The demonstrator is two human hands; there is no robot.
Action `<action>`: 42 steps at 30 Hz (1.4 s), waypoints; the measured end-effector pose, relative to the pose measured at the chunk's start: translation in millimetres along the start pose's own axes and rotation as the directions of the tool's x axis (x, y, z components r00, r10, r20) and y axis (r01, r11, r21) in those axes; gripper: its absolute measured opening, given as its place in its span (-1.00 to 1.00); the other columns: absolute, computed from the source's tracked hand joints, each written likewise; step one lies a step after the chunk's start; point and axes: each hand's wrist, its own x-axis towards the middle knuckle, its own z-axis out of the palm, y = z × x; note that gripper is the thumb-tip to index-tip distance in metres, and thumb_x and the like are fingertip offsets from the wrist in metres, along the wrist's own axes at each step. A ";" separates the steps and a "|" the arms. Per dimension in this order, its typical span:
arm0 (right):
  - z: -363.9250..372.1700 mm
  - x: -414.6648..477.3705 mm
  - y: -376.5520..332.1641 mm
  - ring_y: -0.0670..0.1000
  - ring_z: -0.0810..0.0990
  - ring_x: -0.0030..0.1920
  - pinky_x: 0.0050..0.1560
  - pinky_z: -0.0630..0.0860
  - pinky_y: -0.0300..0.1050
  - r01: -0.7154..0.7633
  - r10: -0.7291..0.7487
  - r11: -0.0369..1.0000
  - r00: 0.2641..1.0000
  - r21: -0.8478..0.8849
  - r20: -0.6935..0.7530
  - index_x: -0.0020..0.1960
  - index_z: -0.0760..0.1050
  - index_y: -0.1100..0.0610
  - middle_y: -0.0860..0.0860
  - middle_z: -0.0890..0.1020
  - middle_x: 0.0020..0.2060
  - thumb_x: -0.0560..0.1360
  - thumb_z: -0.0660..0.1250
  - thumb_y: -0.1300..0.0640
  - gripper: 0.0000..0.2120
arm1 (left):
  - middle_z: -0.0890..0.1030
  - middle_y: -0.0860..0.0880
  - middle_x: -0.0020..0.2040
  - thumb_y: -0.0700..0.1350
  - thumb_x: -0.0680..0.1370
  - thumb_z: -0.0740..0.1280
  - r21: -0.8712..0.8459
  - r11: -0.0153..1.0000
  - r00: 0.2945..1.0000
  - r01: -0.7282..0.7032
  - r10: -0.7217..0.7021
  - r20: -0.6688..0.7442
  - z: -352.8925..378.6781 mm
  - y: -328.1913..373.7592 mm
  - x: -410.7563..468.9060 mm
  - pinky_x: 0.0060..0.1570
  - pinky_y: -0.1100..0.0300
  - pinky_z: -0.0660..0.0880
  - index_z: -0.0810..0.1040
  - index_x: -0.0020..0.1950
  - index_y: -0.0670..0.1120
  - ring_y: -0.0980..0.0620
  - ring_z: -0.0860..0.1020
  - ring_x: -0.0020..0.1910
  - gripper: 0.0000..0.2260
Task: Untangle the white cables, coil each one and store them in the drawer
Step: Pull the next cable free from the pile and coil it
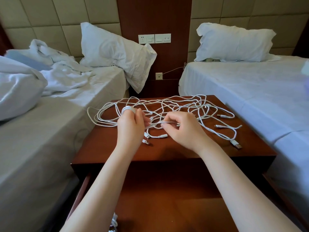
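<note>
Your left hand grips a part-wound coil. Your right hand pinches its strand. Most cables lie tangled on the nightstand. One seems stored in the open drawer.

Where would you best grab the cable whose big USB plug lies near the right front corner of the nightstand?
By the white housing of the USB plug, pinched from above, coming from the front right. It is the stiff end, lies flat on the nightstand clear of the tangle, and points away from it, so drawing it out would probably not tighten the loops.
</note>
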 end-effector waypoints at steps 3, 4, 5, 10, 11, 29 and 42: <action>1.6 2.3 2.2 -0.07 0.53 -0.25 -0.03 0.44 -0.08 0.089 -0.089 0.996 0.993 -0.004 -0.079 -0.20 0.55 0.09 -0.07 0.57 -0.32 0.50 0.37 0.19 -0.90 | 0.54 0.03 -0.29 -0.13 0.65 0.12 0.173 0.983 0.997 -0.066 0.056 0.057 1.7 2.3 -4.9 -0.30 0.40 0.38 0.36 -0.32 -0.05 0.13 0.54 -0.29 -0.68; 1.8 3.3 1.5 -0.09 0.52 -0.22 -0.03 0.47 -0.06 0.127 -0.129 0.992 0.987 -0.022 -0.097 -0.17 0.57 0.10 -0.09 0.58 -0.29 0.49 0.38 0.21 -0.93 | 0.52 0.01 -0.30 -0.13 0.65 0.12 0.184 0.980 0.994 -0.078 0.063 0.090 2.2 2.4 -5.4 -0.28 0.30 0.41 0.34 -0.33 -0.04 0.08 0.55 -0.28 -0.67; 1.5 4.4 0.5 -0.10 0.53 -0.20 -0.05 0.49 -0.07 0.165 -0.169 0.985 0.979 -0.048 -0.109 -0.14 0.60 0.11 -0.08 0.59 -0.27 0.49 0.39 0.21 -0.96 | 0.51 -0.02 -0.31 -0.14 0.64 0.11 0.193 0.978 0.990 -0.084 0.060 0.130 2.8 1.5 -4.8 -0.28 0.22 0.41 0.33 -0.33 -0.05 0.04 0.53 -0.29 -0.67; -2.7 7.7 -3.8 -0.17 0.50 -0.19 -0.15 0.48 -0.24 0.294 -0.315 0.946 0.935 -0.140 -0.165 -0.09 0.66 0.15 -0.06 0.61 -0.26 0.46 0.38 0.15 -0.89 | 0.31 -0.04 -0.41 -0.22 0.61 0.12 -0.046 0.994 0.943 0.098 -0.078 0.325 4.8 2.0 -5.4 -0.42 0.18 0.26 0.22 -0.36 -0.13 0.04 0.28 -0.41 -0.67; -4.4 7.7 -3.1 -0.18 0.51 -0.18 -0.14 0.50 -0.23 0.297 -0.318 0.945 0.932 -0.136 -0.173 -0.08 0.66 0.16 -0.05 0.62 -0.24 0.46 0.38 0.16 -0.89 | 0.27 -0.03 -0.44 -0.23 0.61 0.12 -0.129 0.980 0.926 0.149 -0.092 0.366 4.4 4.0 -6.7 -0.47 0.24 0.23 0.24 -0.35 -0.16 0.06 0.25 -0.44 -0.69; -6.9 -0.8 8.7 -0.18 0.60 0.10 0.15 0.53 -0.18 0.100 -0.093 0.986 0.994 0.131 -0.056 0.27 0.57 0.01 -0.15 0.66 0.06 0.57 0.27 0.16 -0.70 | 0.36 -0.04 -0.47 -0.10 0.56 0.12 -0.478 0.764 0.509 0.434 0.230 0.829 -12.1 24.8 -14.4 -0.44 0.23 0.32 0.44 -0.24 -0.17 0.05 0.33 -0.49 -0.75; 39.3 -12.6 4.6 -0.13 0.55 -0.29 -0.22 0.36 -0.25 0.031 -0.020 0.998 0.976 -0.048 0.216 -0.05 0.55 -0.07 -0.17 0.59 -0.33 0.61 0.24 0.00 -0.86 | 0.58 -0.04 -0.39 -0.13 0.66 0.14 -0.760 0.589 0.959 0.274 -0.108 0.262 -7.8 24.7 -1.1 -0.20 0.16 0.54 0.46 -0.20 -0.19 0.05 0.57 -0.34 -0.72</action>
